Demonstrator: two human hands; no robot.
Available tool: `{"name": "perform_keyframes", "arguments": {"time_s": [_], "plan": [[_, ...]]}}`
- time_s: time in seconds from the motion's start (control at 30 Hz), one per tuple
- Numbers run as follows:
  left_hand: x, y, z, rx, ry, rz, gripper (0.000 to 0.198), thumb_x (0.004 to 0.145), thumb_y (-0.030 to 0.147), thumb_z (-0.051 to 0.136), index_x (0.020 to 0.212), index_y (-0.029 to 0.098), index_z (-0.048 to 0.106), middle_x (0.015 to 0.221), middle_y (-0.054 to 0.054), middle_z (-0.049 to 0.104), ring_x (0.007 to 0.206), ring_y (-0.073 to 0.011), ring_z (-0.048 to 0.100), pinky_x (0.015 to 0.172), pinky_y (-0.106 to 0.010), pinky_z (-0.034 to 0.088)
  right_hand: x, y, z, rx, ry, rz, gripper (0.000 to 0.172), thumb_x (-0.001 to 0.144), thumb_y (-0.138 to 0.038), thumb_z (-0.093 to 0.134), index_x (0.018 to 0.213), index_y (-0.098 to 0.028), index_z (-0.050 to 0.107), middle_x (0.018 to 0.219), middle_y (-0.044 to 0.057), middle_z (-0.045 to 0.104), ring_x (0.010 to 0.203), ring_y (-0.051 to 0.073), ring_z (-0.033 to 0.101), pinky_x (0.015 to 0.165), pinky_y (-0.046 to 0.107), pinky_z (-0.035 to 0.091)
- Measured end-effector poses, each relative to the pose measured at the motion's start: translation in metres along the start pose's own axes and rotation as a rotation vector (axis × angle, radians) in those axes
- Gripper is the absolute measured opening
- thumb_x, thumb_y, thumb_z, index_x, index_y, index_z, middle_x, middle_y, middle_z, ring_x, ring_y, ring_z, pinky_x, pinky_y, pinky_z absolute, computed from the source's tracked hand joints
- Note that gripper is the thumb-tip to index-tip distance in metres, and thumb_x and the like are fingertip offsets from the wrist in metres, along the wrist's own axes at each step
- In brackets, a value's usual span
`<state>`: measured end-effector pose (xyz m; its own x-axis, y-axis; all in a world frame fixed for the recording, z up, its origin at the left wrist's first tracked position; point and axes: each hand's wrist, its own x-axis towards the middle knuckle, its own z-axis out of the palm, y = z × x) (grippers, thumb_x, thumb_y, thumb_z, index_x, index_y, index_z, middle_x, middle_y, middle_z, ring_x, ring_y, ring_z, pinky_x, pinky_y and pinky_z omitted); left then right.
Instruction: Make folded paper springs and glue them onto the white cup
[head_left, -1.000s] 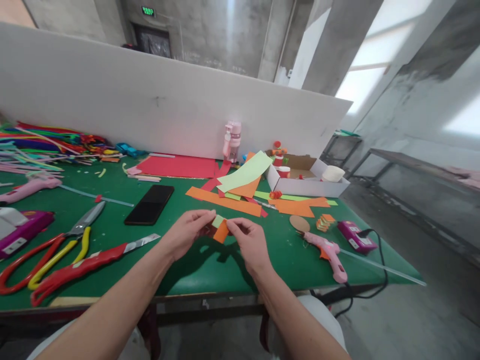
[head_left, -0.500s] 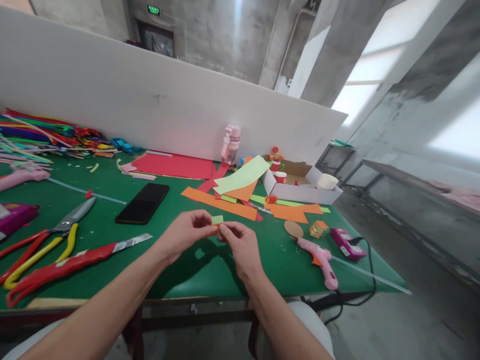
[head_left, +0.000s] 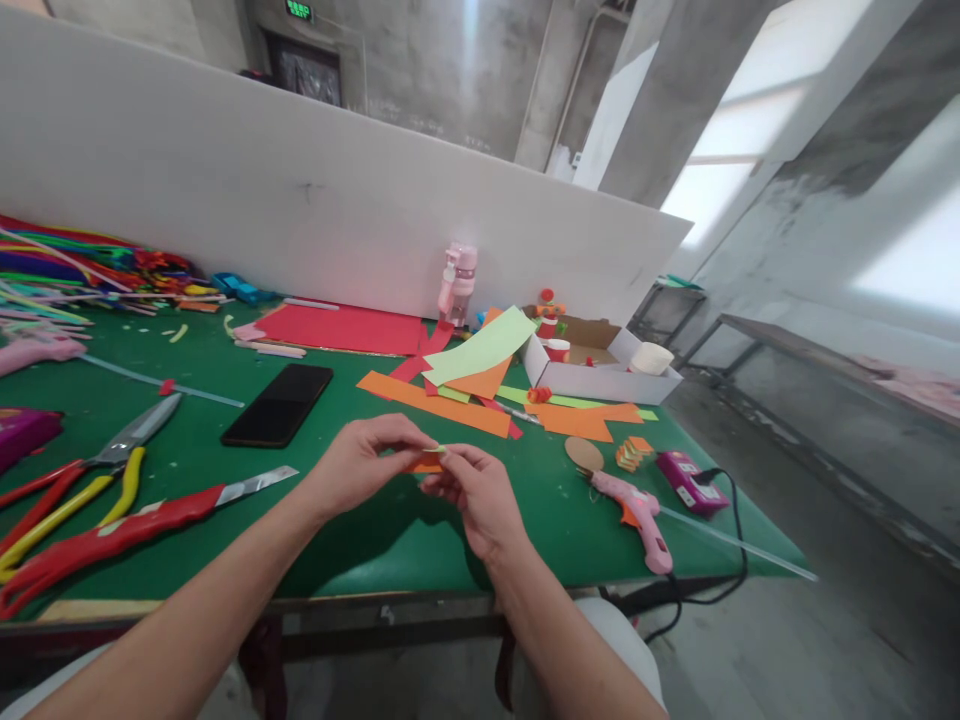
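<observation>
Folded paper piece now lying flatter than half second ago, edge-on. Left hand and right hand both pinching it, apparently pressing, left of pink glue gun.

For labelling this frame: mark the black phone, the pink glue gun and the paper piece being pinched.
black phone (head_left: pixel 277 404), head view, middle of its screen.
pink glue gun (head_left: pixel 634 501), head view, middle of its body.
paper piece (head_left: pixel 427 466), head view, its orange edge.
</observation>
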<state>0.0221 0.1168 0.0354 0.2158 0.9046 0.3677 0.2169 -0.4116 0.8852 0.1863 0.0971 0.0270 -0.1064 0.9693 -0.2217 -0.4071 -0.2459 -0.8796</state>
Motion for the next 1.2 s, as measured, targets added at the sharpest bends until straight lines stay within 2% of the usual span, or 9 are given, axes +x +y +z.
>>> {"name": "perform_keyframes", "arguments": {"time_s": [0.13,0.27,0.43,0.5,0.6,0.8,1.0,1.1,1.2], "plan": [[-0.001,-0.003,-0.008,0.218,-0.094,0.287,0.021,0.088,0.028,0.059,0.092,0.026,0.080,0.086,-0.006,0.074,0.077,-0.0155,0.067,0.071,-0.025,0.055,-0.002,-0.003,0.001,0.083,-0.033,0.042,0.025,0.059,-0.034,0.084,0.071,-0.016,0.071,0.061,0.001,0.069,0.054,0.013,0.065,0.063,0.027,0.056],[-0.002,-0.004,-0.012,0.244,-0.124,0.354,0.025,0.087,0.022,0.057,0.096,0.027,0.080,0.090,-0.006,0.075,0.081,-0.0152,0.068,0.072,-0.024,0.054,-0.004,-0.006,0.000,0.053,-0.046,0.013,0.029,0.060,-0.038,0.086,0.070,-0.015,0.071,0.062,0.000,0.068,0.054,0.012,0.064,0.063,0.025,0.056],[0.000,-0.002,-0.013,-0.040,-0.032,0.000,0.026,0.088,0.039,0.059,0.096,0.023,0.078,0.096,-0.007,0.075,0.088,-0.0205,0.069,0.077,-0.031,0.056,0.001,-0.008,-0.003,-0.027,0.040,-0.092,0.033,0.053,-0.038,0.090,0.071,-0.017,0.073,0.064,-0.001,0.070,0.052,0.011,0.063,0.063,0.027,0.056],[0.001,0.000,-0.008,-0.186,0.028,-0.180,0.036,0.086,0.051,0.059,0.095,0.020,0.075,0.091,-0.007,0.074,0.080,-0.0200,0.068,0.070,-0.031,0.055,0.002,-0.007,-0.003,-0.056,0.079,-0.146,0.031,0.054,-0.039,0.089,0.070,-0.018,0.073,0.066,-0.001,0.071,0.052,0.012,0.063,0.063,0.029,0.056],[0.001,0.003,0.004,-0.279,-0.018,-0.311,0.041,0.074,0.058,0.072,0.083,0.018,0.071,0.075,-0.003,0.069,0.063,-0.0145,0.059,0.061,-0.027,0.050,0.003,-0.004,-0.002,-0.116,0.072,-0.190,0.028,0.060,-0.040,0.085,0.073,-0.019,0.074,0.071,0.001,0.074,0.057,0.016,0.066,0.067,0.033,0.058],[-0.001,0.001,0.017,-0.411,0.041,-0.394,0.037,0.060,0.049,0.083,0.065,0.018,0.065,0.060,0.001,0.059,0.056,-0.0112,0.049,0.056,-0.025,0.041,0.002,-0.001,-0.002,-0.110,0.009,-0.181,0.029,0.062,-0.041,0.084,0.077,-0.019,0.074,0.078,0.002,0.076,0.062,0.016,0.068,0.074,0.035,0.058],[0.002,0.005,0.001,-0.084,-0.085,-0.368,0.032,0.062,0.048,0.076,0.063,0.018,0.067,0.054,0.003,0.055,0.054,-0.0116,0.046,0.053,-0.024,0.035,0.004,-0.009,-0.015,-0.295,-0.144,-0.076,0.033,0.060,-0.044,0.087,0.075,-0.017,0.075,0.062,0.000,0.068,0.058,0.012,0.061,0.063,0.026,0.050],[0.002,0.008,-0.001,0.007,-0.142,-0.358,0.030,0.064,0.047,0.073,0.062,0.018,0.067,0.054,0.003,0.055,0.054,-0.0111,0.044,0.052,-0.024,0.032,0.005,-0.008,-0.016,-0.408,-0.137,-0.131,0.026,0.066,-0.042,0.082,0.071,-0.017,0.075,0.055,-0.001,0.064,0.053,0.011,0.056,0.057,0.024,0.045],[0.002,0.009,0.005,-0.099,-0.082,-0.365,0.028,0.064,0.045,0.075,0.066,0.018,0.067,0.058,0.003,0.058,0.057,-0.0114,0.047,0.055,-0.024,0.037,0.005,-0.003,-0.011,-0.387,-0.040,-0.203,0.022,0.066,-0.039,0.079,0.068,-0.018,0.074,0.055,-0.001,0.064,0.053,0.012,0.056,0.057,0.026,0.046]]}}
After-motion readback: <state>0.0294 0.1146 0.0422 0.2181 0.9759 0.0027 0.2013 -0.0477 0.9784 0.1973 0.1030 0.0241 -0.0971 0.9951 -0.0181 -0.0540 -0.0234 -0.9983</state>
